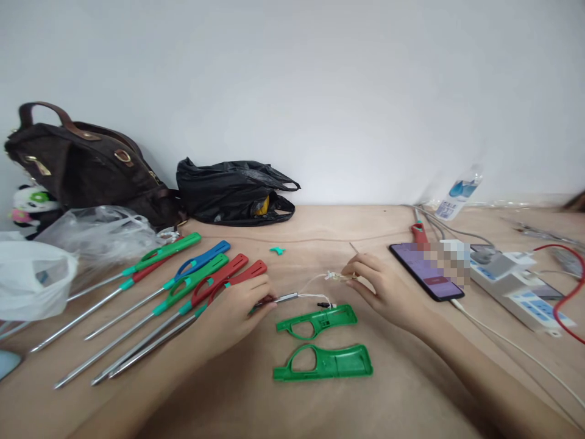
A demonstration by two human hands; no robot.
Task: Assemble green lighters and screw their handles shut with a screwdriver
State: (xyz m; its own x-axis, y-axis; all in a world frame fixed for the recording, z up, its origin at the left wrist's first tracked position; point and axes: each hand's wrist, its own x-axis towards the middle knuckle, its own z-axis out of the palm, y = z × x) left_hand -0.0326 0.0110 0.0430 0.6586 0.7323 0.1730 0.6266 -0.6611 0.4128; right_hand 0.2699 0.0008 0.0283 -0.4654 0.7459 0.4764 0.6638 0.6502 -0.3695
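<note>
My left hand (256, 296) is closed round a thin metal lighter tube (287, 297), whose end sticks out past the fingertips. White wires (315, 280) run from that end over to a small pale clear part (333, 276). This part is at the fingertips of my right hand (372, 280), which pinches it. A small black piece (323, 305) hangs on one wire. Below the hands lie two green lighter handle halves (338, 361), one above the other, inner sides up. A small turquoise trigger (276, 250) lies farther back.
Several long-nosed lighters (192, 283) with red, green and blue handles lie at the left. Behind them are a dark bag (91, 164) and a black plastic bag (223, 189). A phone (425, 274), a power strip (516, 292) and a bottle (459, 192) are at the right.
</note>
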